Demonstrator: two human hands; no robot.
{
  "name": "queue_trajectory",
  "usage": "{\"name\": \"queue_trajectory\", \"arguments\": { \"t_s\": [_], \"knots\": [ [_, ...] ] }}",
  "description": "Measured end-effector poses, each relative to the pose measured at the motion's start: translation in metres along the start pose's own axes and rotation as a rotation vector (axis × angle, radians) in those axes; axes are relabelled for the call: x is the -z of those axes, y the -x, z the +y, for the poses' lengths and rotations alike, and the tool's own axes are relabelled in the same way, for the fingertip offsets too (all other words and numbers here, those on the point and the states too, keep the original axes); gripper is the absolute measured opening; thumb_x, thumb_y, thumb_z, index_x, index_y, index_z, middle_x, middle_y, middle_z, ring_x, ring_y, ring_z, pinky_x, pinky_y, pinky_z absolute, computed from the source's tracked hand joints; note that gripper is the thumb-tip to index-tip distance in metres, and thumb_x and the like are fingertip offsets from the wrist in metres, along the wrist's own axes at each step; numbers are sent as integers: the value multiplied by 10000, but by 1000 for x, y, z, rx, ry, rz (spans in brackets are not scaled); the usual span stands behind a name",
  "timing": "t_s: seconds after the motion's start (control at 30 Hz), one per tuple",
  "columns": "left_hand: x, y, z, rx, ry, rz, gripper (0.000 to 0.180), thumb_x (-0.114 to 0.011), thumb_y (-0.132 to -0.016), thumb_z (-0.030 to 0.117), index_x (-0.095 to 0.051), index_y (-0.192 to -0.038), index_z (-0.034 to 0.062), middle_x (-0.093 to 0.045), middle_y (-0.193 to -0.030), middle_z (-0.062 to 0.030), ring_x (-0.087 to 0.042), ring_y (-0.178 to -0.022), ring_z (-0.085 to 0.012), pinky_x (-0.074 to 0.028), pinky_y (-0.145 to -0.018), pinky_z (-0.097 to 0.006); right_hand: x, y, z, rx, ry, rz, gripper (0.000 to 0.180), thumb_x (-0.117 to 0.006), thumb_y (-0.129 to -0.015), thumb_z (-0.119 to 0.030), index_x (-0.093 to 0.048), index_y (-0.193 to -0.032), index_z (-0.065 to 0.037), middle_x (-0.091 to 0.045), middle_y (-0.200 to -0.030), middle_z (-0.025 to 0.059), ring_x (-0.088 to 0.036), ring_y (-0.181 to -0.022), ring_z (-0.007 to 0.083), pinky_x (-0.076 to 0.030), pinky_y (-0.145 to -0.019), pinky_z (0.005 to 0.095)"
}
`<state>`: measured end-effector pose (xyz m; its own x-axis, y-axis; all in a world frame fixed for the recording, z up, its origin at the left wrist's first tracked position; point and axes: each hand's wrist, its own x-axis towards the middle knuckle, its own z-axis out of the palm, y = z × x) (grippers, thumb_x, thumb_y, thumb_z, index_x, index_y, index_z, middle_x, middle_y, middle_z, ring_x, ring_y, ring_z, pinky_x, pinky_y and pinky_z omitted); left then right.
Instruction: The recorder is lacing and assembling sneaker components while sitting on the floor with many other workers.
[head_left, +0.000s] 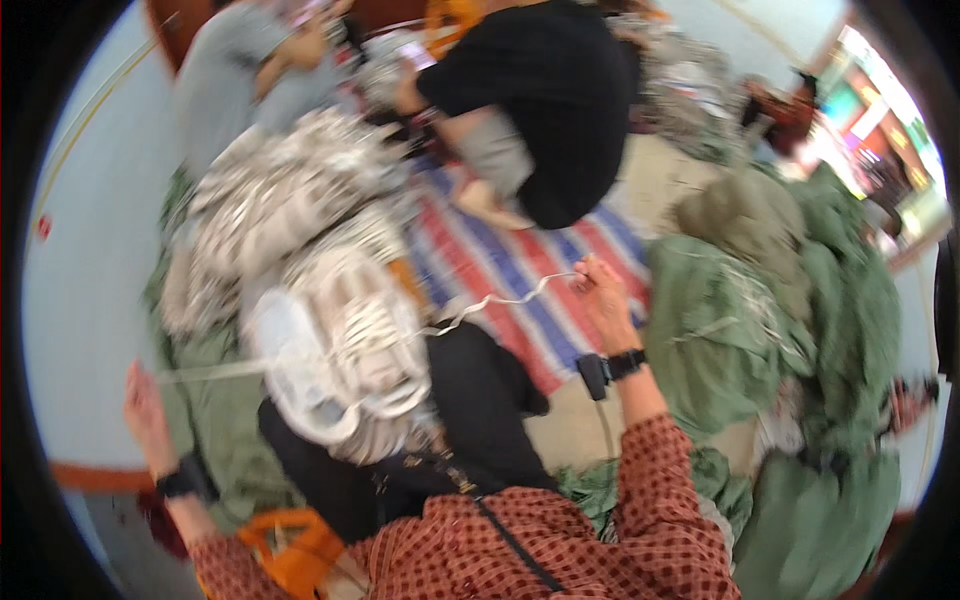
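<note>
A pair of white shoes lies on my lap: a laced shoe (375, 345) and, to its left, a second white shoe (300, 385) with its pale inside showing. A white shoelace (510, 299) runs out of the laced shoe both ways. Out to the right, my right hand (603, 300) is closed, pinching the wavy end between its fingertips. My left hand (147, 412), blurred, is stretched far to the left with its fingers closed on the other end, which is pulled straight. Black bands circle both wrists, and a small dark box sits at the right one.
A heap of pale shoe pieces (285, 190) rises beyond my lap. Green sacks (720, 320) stand on the right. Two people sit ahead, one in black (545, 90), one in grey (225, 80). A striped sheet (540, 290) covers the floor; an orange bag (300, 545) lies by my left side.
</note>
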<state>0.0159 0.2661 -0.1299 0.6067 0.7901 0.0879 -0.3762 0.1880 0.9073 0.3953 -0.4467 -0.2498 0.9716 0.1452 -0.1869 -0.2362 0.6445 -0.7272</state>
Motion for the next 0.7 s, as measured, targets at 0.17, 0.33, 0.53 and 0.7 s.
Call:
{"name": "queue_trajectory", "arguments": {
  "t_s": [0.17,0.33,0.53,0.7],
  "knots": [
    [-132,55,-48,35,-432,-4,296,-576,-938,176,-589,-1185,14,-638,-1073,-64,-617,-939,-135,-498,-848,-288,-110,76,33,-74,760,-456,73,-599,-900,-53,-657,-923,-15,-648,-800,40,-560,-634,69,-449,-597,206],
    [-223,136,-86,128,-750,-368,124,-576,-896,93,-667,-969,49,-625,-1000,-52,-626,-749,-100,-510,-626,-233,-158,90,79,276,1102,-688,102,-650,-824,-65,-694,-908,-29,-609,-813,85,-605,-694,216,-465,-639,308],
    [-267,180,-128,182,-907,-512,108,-575,-876,44,-654,-926,-10,-601,-668,-13,-603,-577,-80,-448,-517,-215,-174,94,86,433,1237,-670,93,-632,-806,-43,-687,-881,-38,-596,-802,102,-604,-758,291,-468,-647,367],
    [-274,181,-134,-9,-1009,-504,100,-586,-862,77,-642,-884,-3,-607,-643,-85,-630,-562,-177,-462,-531,-291,-185,100,78,671,1515,-782,77,-621,-791,-20,-662,-853,-40,-569,-792,116,-606,-751,301,-478,-637,381]
  ]
}}
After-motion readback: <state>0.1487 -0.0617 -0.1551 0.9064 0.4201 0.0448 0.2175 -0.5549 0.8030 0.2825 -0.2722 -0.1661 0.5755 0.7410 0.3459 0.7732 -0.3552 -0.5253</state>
